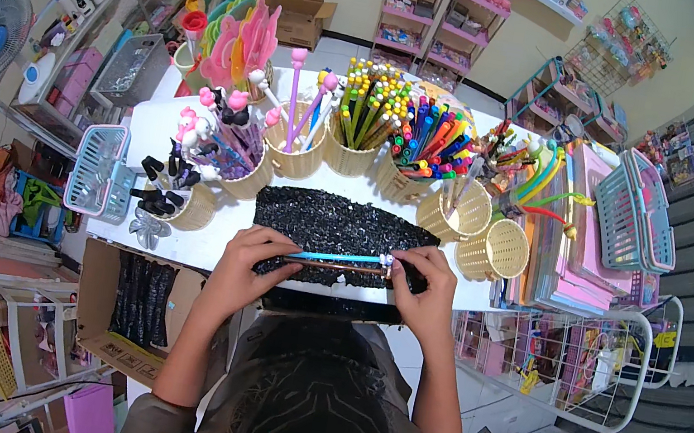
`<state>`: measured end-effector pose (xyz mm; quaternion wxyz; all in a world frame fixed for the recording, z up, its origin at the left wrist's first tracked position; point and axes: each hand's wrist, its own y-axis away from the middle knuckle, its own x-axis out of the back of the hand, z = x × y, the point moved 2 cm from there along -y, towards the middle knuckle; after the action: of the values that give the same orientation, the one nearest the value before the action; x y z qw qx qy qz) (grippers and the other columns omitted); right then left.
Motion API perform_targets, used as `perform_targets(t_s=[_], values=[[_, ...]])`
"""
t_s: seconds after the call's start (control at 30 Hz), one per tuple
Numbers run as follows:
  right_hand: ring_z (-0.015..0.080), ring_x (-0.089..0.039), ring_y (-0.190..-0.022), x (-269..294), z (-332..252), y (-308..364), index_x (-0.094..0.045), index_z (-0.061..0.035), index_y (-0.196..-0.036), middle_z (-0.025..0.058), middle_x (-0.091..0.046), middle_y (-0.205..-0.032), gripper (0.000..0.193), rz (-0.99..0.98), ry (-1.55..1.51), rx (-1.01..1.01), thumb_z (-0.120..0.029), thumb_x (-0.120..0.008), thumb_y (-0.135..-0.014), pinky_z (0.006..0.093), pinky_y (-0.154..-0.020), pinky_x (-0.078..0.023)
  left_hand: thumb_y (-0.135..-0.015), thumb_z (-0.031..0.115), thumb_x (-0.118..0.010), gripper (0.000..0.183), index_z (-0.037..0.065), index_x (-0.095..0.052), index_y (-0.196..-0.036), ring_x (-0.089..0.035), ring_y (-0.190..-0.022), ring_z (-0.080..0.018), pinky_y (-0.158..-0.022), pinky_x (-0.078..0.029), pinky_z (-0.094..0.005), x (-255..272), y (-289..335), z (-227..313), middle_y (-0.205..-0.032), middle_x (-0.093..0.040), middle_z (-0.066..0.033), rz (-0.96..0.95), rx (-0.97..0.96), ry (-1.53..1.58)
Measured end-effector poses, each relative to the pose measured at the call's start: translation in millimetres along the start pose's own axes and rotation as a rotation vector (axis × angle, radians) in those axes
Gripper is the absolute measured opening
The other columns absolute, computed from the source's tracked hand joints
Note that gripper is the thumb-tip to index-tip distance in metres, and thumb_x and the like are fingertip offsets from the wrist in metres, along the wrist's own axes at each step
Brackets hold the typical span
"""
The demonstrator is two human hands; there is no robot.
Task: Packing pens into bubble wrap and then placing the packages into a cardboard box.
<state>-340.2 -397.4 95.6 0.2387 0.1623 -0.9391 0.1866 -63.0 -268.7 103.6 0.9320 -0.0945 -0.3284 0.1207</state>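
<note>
My left hand (253,258) pinches the left ends of two slim pens held level, side by side. One is a light blue pen (336,257), the other a brown pen (330,265) just nearer to me. At their right ends, small pale figure toppers (385,262) sit between the fingers of my right hand (424,289), which is closed around them. Beneath both hands lies a glittery black sequined mat (337,219) at the near edge of the white table (151,124).
Beige woven cups ring the mat, among them one with coloured markers (403,180) and another with figure-topped pens (293,153). Stacked folders (558,243) and a blue basket (636,214) stand right, a smaller basket (98,170) left. A white wire rack (561,362) stands by the right edge.
</note>
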Motion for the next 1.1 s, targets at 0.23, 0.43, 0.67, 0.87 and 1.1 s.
perform_targets(t_s=[0.23, 0.43, 0.67, 0.87, 1.1], values=[[0.0304, -0.072, -0.092, 6.6, -27.1, -19.5, -0.085, -0.0014, -0.106, 0.0139, -0.077, -0.095, 0.015, 0.02, 0.032, 0.044, -0.004, -0.08, -0.092, 0.0389, -0.083, -0.057, -0.092, 0.002, -0.089, 0.023, 0.001, -0.084, -0.114, -0.077, -0.105, -0.0297, -0.094, -0.059, -0.0386, 19.7, -16.0, 32.3, -0.112, -0.08, -0.0152, 0.088, -0.004, 0.141], [0.0293, -0.074, -0.084, -1.3, -82.2, -45.0, -0.085, -0.0015, -0.105, 0.0133, -0.077, -0.09, 0.014, -0.029, -0.02, 0.202, -0.003, -0.083, -0.091, 0.0388, -0.077, -0.057, -0.092, 0.003, -0.088, 0.022, 0.001, -0.083, -0.114, -0.078, -0.105, -0.0283, -0.092, -0.061, -0.039, 42.8, -44.9, 61.4, -0.111, -0.081, -0.0125, 0.153, -0.157, 0.124], [0.0317, -0.071, -0.079, -15.2, -151.0, -108.4, -0.082, 0.0005, -0.104, 0.0149, -0.073, -0.087, 0.013, -0.02, -0.067, 0.511, -0.003, -0.081, -0.092, 0.0428, -0.077, -0.056, -0.094, 0.014, -0.084, 0.02, 0.008, -0.082, -0.112, -0.07, -0.113, -0.0274, -0.108, -0.042, -0.0457, 77.9, -103.3, 91.6, -0.109, -0.079, -0.0067, 0.461, -0.235, -0.323], [0.0375, -0.073, -0.091, -46.2, -189.6, -187.7, -0.078, 0.0005, -0.119, 0.0168, -0.073, -0.104, 0.024, -0.1, 0.067, 0.49, -0.009, -0.077, -0.097, 0.0479, -0.084, -0.058, -0.086, 0.024, -0.089, 0.03, 0.01, -0.084, -0.112, -0.071, -0.117, -0.0284, -0.107, -0.041, -0.0482, 103.7, -167.6, 57.5, -0.113, -0.082, -0.0065, 0.474, -0.023, -0.415], [0.0421, -0.071, -0.114, -93.9, -164.9, -233.7, -0.078, -0.0069, -0.13, 0.0186, -0.077, -0.117, 0.039, -0.189, 0.568, 0.464, -0.018, -0.081, -0.093, 0.0517, -0.099, -0.056, -0.082, 0.027, -0.088, 0.033, 0.009, -0.086, -0.11, -0.07, -0.116, -0.0293, -0.106, -0.037, -0.052, 89.9, -171.2, 34.2, -0.114, -0.082, -0.0073, 0.416, 0.003, -0.527]])
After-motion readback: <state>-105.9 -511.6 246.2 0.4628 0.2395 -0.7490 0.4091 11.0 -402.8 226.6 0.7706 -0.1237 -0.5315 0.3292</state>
